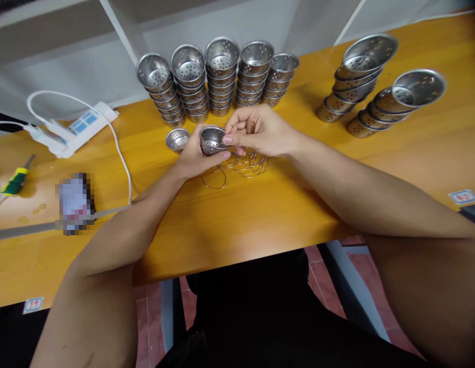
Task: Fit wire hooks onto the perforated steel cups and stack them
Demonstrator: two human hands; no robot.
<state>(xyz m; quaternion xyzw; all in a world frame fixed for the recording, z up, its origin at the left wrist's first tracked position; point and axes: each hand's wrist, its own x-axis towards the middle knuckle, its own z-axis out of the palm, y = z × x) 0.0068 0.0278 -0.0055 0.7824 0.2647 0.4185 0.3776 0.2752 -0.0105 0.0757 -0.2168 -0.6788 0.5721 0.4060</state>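
My left hand (197, 159) is wrapped round a small perforated metal cup (212, 146), its open mouth tilted up towards me. At the cup's right rim, the thumb and fingers of my right hand (262, 130) are pinched together. What they hold, if anything, is too small to tell. Several thin wire rings (254, 167) lie loosely overlapped on the table just below my hands. Another shallow metal cup (177, 140) stands directly left of my left hand, partly covered by it.
Stacks of perforated metal cups (222, 61) line the back of the wooden table (237, 220). Two leaning stacks (369, 56) stand at the right. On the left are a white power strip (87, 125) with cables, a green-yellow screwdriver (18, 179) and a blurred-out object (75, 202).
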